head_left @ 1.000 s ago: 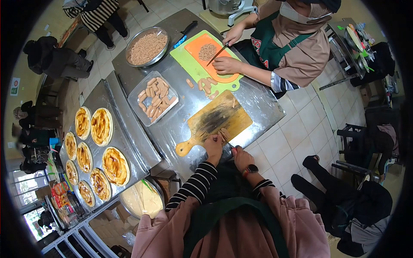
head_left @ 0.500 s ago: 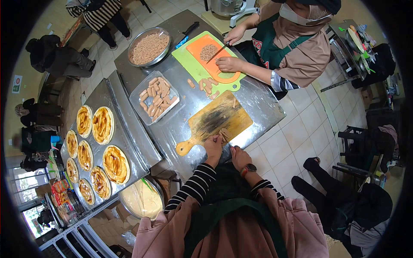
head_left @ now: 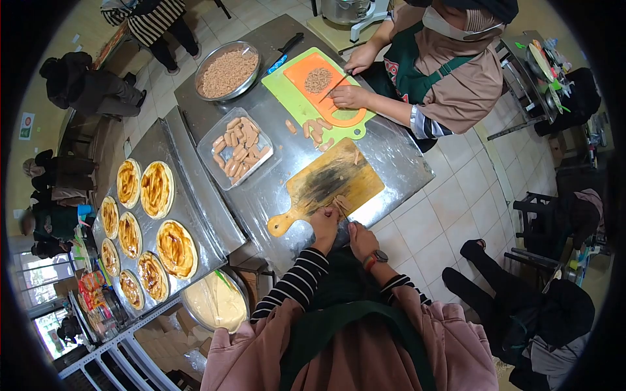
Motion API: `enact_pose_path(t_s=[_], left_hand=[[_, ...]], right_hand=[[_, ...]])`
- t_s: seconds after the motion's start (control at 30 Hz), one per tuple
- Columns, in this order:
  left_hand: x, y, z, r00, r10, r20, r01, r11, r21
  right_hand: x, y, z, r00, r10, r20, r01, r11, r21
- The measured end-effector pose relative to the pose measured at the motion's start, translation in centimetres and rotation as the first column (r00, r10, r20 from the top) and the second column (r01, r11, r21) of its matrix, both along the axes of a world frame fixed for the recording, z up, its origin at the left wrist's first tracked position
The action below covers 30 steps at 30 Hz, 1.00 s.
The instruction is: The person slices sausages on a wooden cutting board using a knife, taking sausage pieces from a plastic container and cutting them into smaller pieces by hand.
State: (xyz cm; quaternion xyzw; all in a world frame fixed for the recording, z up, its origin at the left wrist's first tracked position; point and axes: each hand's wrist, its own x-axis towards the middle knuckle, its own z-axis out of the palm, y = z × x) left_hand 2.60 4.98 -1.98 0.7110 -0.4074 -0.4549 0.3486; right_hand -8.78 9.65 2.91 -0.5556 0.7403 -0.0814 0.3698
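My left hand (head_left: pixel 324 225) pinches slim strips of sausage (head_left: pixel 340 203) at the near edge of a wooden cutting board (head_left: pixel 358 179), whose middle is darkly stained. Beside it my right hand (head_left: pixel 362 240) is closed around the handle of a knife (head_left: pixel 345 216); only part of the thin blade shows against the strips. A small sausage scrap (head_left: pixel 357 158) lies at the board's far end. Beyond the board, several short sausages (head_left: pixel 317 130) rest along the edge of a green cutting board (head_left: pixel 279 83). A clear plastic tub (head_left: pixel 207 151) on the left holds more sausages (head_left: pixel 238 146).
Across the metal table (head_left: pixel 287 32), a co-worker (head_left: pixel 450 85) chops sausage on an orange board (head_left: pixel 340 116). A steel bowl (head_left: pixel 256 73) of chopped bits and a black-handled knife (head_left: pixel 290 43) lie farther back. Round flat breads (head_left: pixel 176 249) cover the left table; a dough bowl (head_left: pixel 246 301) stands below.
My right hand and its knife have shifted very slightly up the view beside the strips. The co-worker's knife has moved a little off the chopped pile.
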Motion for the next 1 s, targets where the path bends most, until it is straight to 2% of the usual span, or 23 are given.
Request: enact_pose_path(t_s=[0.23,0.57,0.67,0.77,0.87,0.97,1.0], left_hand=[[-0.1,0.0,0.8,0.999,0.000,0.051,0.000,1.000,0.008],[-0.2,-0.2,1.6,0.995,-0.019,0.093,0.017,1.000,0.025],[-0.1,0.1,-0.5,0.996,-0.009,0.084,0.012,0.999,-0.038],[0.1,0.1,-1.4,0.995,-0.041,0.094,0.044,0.998,-0.033],[-0.2,-0.1,0.1,0.997,0.008,0.076,-0.010,0.999,0.032],[-0.1,0.1,0.1,0.999,0.002,0.053,-0.003,1.000,0.025],[-0.1,0.1,0.2,0.999,0.003,0.052,-0.004,1.000,0.027]], right_hand=[[0.3,-0.1,0.1,1.000,0.006,-0.002,-0.006,0.999,0.042],[0.6,-0.2,-0.5,1.000,0.014,0.012,-0.014,1.000,0.012],[0.6,-0.8,-0.4,0.999,0.014,0.031,-0.013,1.000,-0.014],[0.6,-1.4,-0.4,0.999,0.041,0.030,-0.043,0.997,0.069],[0.7,-1.7,0.3,0.999,0.038,0.003,-0.038,0.993,0.112],[0.8,-1.4,0.0,0.999,0.031,-0.029,-0.027,0.991,0.131],[0.7,-1.3,-0.2,0.999,0.029,-0.025,-0.027,0.997,0.076]])
